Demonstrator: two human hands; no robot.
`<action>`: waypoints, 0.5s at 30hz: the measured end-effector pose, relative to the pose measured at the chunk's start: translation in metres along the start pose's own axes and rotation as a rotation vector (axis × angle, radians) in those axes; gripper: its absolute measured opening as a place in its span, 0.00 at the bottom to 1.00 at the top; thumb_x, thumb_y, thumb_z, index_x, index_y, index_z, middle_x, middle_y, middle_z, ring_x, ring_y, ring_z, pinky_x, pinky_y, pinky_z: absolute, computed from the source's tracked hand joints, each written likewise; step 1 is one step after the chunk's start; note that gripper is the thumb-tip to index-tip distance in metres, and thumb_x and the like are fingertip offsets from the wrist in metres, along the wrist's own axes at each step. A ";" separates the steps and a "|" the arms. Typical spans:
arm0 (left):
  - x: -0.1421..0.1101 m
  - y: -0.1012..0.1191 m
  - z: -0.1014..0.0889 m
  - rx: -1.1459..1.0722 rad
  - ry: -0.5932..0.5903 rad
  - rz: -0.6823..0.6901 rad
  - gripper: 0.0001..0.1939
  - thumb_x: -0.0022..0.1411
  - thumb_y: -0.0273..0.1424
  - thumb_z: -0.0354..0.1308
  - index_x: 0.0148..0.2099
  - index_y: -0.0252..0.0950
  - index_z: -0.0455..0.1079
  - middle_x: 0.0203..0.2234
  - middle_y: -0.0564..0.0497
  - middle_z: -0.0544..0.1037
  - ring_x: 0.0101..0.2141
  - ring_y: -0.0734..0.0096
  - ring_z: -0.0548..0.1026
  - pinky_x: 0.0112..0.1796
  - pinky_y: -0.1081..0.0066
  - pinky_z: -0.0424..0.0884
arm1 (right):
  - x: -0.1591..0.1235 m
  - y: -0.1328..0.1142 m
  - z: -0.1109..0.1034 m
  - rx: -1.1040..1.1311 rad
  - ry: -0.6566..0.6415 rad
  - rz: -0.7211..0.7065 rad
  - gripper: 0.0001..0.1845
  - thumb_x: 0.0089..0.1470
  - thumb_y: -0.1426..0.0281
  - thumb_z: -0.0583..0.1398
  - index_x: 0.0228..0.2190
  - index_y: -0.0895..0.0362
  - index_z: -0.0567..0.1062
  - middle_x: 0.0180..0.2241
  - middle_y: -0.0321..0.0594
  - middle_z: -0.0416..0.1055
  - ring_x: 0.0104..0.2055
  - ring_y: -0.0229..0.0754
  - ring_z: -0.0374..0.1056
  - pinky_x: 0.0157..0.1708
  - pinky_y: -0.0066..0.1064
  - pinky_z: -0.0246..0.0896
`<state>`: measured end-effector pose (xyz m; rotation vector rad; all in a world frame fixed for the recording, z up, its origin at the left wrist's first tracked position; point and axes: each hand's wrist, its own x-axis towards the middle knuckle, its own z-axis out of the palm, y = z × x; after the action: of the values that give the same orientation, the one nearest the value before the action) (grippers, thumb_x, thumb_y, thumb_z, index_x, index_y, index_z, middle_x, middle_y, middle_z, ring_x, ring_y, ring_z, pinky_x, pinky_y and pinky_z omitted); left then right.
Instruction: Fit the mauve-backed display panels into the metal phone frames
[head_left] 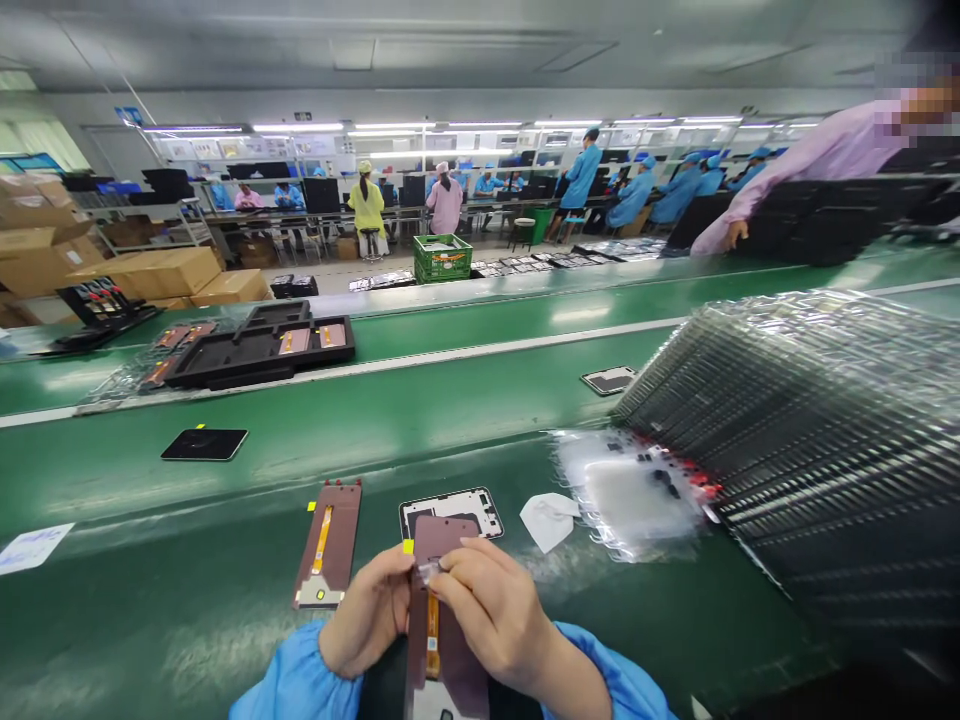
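My left hand (373, 612) grips the left edge of a brown-backed phone screen panel (459, 650), which has an orange ribbon cable (433, 635) and a yellow tab (408, 547). Over the panel's upper part my right hand (495, 612) is closed in a pinch. A small clear strip of film (429, 573) shows at its fingertips. Just behind the held panel lies a phone frame (484, 508) with a white and black inside. To the left rests a second brown-backed screen panel (330, 545), ribbon cable facing up. A crumpled piece of white paper (550, 522) lies right of the frame.
Clear plastic trays (810, 430) are stacked high on the right, with loose clear sheets (622, 490) beside them. On the green belt (420, 400) lie a dark phone screen (204, 445) and another frame (609, 380). Beyond are black foam trays (225, 355) and a person's pink sleeve (802, 165).
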<state>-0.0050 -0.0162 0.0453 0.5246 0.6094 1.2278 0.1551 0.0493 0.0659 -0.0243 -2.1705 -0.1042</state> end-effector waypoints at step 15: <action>0.033 0.035 -0.013 0.475 0.030 -0.201 0.28 0.55 0.48 0.65 0.36 0.25 0.62 0.25 0.52 0.63 0.23 0.84 0.60 0.26 0.78 0.59 | 0.014 0.001 -0.013 -0.009 -0.027 -0.139 0.09 0.56 0.81 0.52 0.33 0.71 0.72 0.24 0.46 0.62 0.30 0.41 0.60 0.32 0.36 0.63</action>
<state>-0.0314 0.0249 0.0540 0.8196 0.9641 0.8996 0.1580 0.0485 0.0852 0.1203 -2.1975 -0.1942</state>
